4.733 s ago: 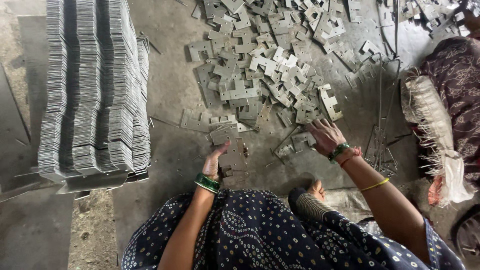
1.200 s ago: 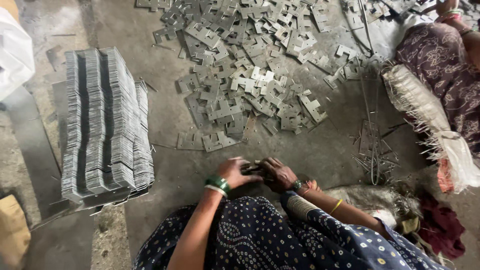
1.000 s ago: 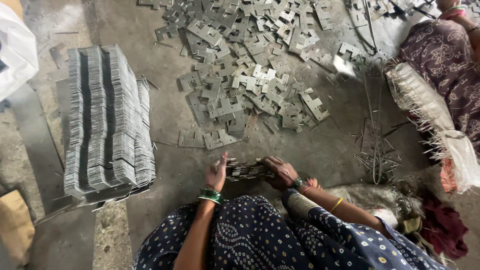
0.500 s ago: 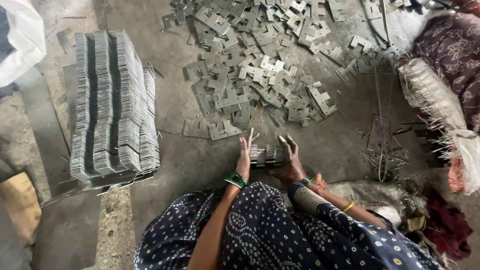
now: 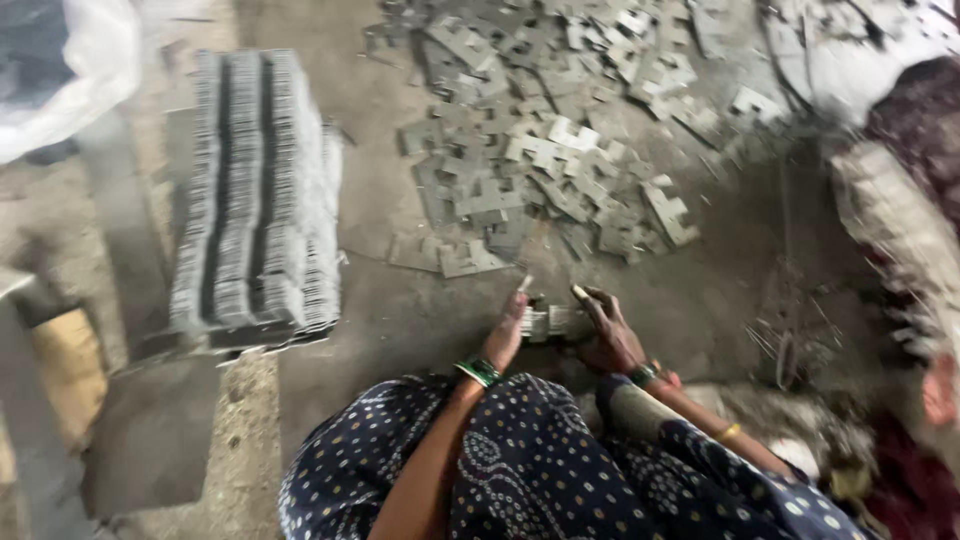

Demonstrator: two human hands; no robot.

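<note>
Head view, the only one I have: my left hand [image 5: 507, 330] and right hand [image 5: 605, 335] sit at lower centre of the frame, palms facing, pressed against the two ends of a small bundle of metal plates [image 5: 548, 322] that stands on edge on the grey floor [image 5: 400, 320]; fingers are mostly straight, not curled round, so the hold is a squeeze between both hands, not a closed grasp; the frame is blurred and I cannot tell how many plates the bundle has.

Just above the hands, in upper centre, lies the loose heap of notched plates [image 5: 560, 170], spread flat; at left, well apart, stands the tall packed stack of plates [image 5: 260, 190] on edge; another person's patterned garment [image 5: 915, 115] shows at the right edge.

Risk, in my judgement: held by end pressure alone, the bundle could fan out or topple if either palm eases; the stamped edges look sharp and could cut bare fingers; loose plates near the hands could catch the bundle.
</note>
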